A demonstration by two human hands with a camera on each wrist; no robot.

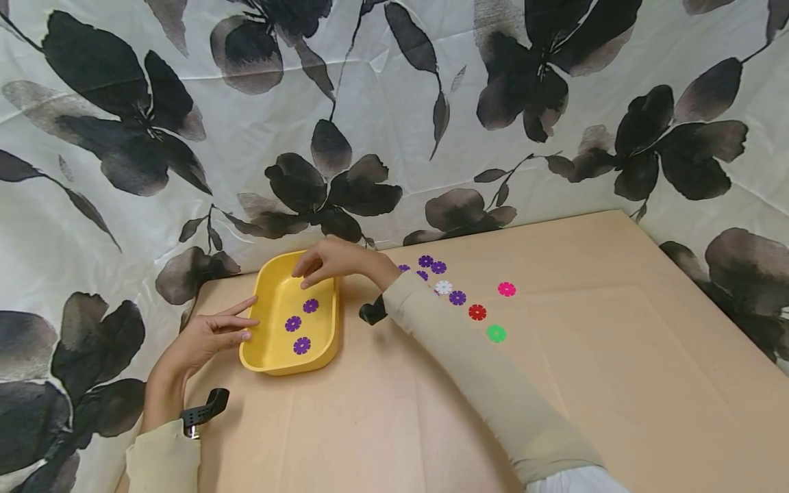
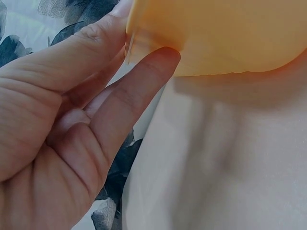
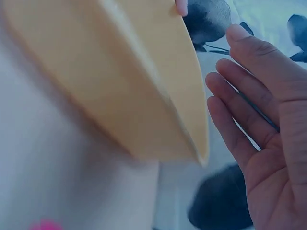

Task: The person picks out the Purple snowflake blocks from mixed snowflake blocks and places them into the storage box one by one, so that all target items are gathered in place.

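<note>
My left hand (image 1: 206, 339) rests against the left side of a yellow tray (image 1: 329, 349), its fingers mostly straight at the rim. In the left wrist view, one fingertip (image 2: 165, 60) touches the tray's outer wall. Over the tray's far right corner, my right hand (image 1: 333, 260) hangs with loosely bent fingers. The right wrist view shows nothing between the right thumb and fingers. Three purple notched discs (image 1: 302, 345) lie in the tray.
Right of the tray, partly behind the right sleeve, lie several purple discs (image 1: 457, 298), a white disc (image 1: 443, 287), a red disc (image 1: 477, 312), a green disc (image 1: 496, 333) and a pink disc (image 1: 507, 289). Floral cloth (image 1: 382, 89) hangs behind the table (image 1: 616, 370).
</note>
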